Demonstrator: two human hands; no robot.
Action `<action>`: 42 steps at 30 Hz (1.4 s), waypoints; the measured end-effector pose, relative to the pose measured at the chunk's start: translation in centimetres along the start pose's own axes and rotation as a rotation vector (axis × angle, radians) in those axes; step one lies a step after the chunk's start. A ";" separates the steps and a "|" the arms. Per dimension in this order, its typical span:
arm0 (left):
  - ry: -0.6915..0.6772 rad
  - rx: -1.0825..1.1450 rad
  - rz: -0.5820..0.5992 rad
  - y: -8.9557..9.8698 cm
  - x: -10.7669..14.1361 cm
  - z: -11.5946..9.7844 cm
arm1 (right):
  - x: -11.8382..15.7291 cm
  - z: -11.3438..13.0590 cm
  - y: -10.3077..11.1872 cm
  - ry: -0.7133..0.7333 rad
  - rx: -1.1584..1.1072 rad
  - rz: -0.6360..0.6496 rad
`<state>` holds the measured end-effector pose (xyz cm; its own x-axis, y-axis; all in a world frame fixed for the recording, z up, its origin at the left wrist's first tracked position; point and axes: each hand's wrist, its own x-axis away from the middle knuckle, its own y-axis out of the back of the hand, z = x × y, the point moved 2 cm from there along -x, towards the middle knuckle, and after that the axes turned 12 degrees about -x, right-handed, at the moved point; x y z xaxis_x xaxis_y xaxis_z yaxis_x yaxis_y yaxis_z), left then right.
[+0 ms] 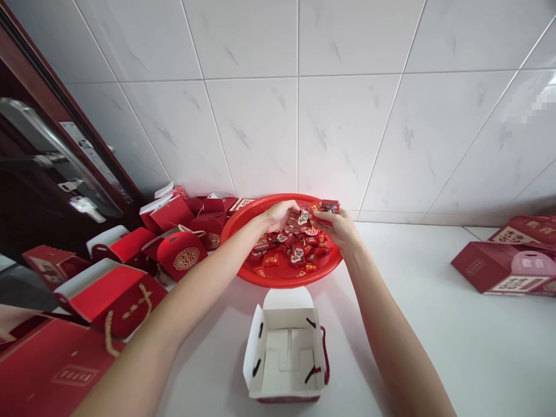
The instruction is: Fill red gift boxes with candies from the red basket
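A red plastic basket (282, 282) stands against the wall with several wrapped candies (297, 253) in it, most in red wrappers. Above its middle, my left hand (278, 216) is closed with its fingers curled around a red wrapped candy (303, 216) bearing a pale label. At the basket's right side, my right hand (342, 229) pinches dark red wrapped candies (330, 206) between thumb and fingers. In front of the basket sits an open gift box (289, 347), its white inside bare, with a dark red cord on its right side.
Red gift boxes and bags (125, 295) crowd the left side, some with rope handles. More red boxes (495, 266) lie at the far right of the white tabletop (417, 324). A tiled wall (260, 127) rises behind, and a dark door (39, 156) with keys stands at left.
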<state>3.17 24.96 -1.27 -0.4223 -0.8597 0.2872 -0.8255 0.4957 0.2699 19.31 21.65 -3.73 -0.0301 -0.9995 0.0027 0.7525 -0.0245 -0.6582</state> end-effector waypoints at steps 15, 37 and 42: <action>0.098 -0.699 -0.337 2.0 -0.8 1.4 | 0.3 0.2 -0.1 -0.006 0.011 -0.011; -0.051 -1.044 -0.098 0.1 -1.4 2.8 | 0.8 0.5 -0.5 -0.007 0.006 -0.015; -0.163 -0.887 -0.018 -0.2 -1.6 2.6 | 0.8 0.5 -0.3 0.000 0.029 0.009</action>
<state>3.01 25.89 -4.19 -0.5158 -0.8415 0.1607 -0.2687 0.3371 0.9023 19.38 20.88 -3.19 -0.0238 -0.9997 -0.0033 0.7717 -0.0163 -0.6357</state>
